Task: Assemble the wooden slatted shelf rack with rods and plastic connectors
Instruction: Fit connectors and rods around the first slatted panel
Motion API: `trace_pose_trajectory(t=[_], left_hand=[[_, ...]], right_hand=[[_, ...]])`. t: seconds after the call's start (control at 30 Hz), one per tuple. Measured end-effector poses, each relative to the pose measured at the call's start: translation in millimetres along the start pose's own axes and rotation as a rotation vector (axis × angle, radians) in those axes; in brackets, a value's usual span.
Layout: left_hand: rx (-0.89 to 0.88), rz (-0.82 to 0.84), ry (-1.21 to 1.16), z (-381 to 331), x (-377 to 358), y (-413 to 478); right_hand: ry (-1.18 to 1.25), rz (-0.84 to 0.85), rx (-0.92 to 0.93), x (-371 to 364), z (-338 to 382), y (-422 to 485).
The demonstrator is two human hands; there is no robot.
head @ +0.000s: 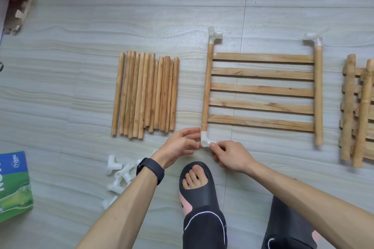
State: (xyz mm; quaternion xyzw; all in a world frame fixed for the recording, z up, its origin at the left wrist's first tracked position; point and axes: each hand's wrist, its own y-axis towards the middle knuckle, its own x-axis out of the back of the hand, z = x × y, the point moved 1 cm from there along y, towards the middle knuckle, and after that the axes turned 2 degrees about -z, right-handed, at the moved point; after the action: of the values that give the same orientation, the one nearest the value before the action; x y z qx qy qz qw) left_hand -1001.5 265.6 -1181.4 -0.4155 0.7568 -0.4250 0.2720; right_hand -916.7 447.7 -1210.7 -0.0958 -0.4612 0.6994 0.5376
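A slatted wooden shelf panel [262,91] lies flat on the floor, with white plastic connectors on its far left [214,36] and far right [313,39] rail ends. A third white connector [205,139] sits on the near end of the left rail. My right hand [229,155] pinches this connector from the right. My left hand [180,146] is at its left side, fingers curled toward it, touching it. The near end of the right rail [319,139] is bare. A bundle of loose wooden rods [145,93] lies left of the panel.
Several loose white connectors [119,176] lie by my left forearm. More slatted panels [358,111] are stacked at the right edge. A green and blue box [14,186] sits at the lower left. My foot in a black slipper [195,184] rests just below my hands.
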Motion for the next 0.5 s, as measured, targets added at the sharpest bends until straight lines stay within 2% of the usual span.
trace_pose_trajectory(t=[0.13,0.27,0.37,0.4,0.5], left_hand=[[-0.116,-0.035,0.180,-1.2,-1.5,0.9],[-0.334,-0.243,0.629,-0.4,-8.4,7.4],[-0.444,-0.354,0.856,2.6,-10.8,10.6],[-0.480,-0.381,0.921,3.7,-11.2,11.2],[-0.629,-0.437,1.107,2.8,-9.3,15.0]], right_hand=[[-0.060,0.000,0.039,3.5,3.4,6.9],[-0.111,-0.028,0.043,4.1,5.6,10.7],[-0.236,-0.060,0.073,8.6,7.3,12.0],[-0.305,-0.130,0.123,11.8,7.3,11.5],[-0.487,-0.492,0.361,28.1,2.9,11.5]])
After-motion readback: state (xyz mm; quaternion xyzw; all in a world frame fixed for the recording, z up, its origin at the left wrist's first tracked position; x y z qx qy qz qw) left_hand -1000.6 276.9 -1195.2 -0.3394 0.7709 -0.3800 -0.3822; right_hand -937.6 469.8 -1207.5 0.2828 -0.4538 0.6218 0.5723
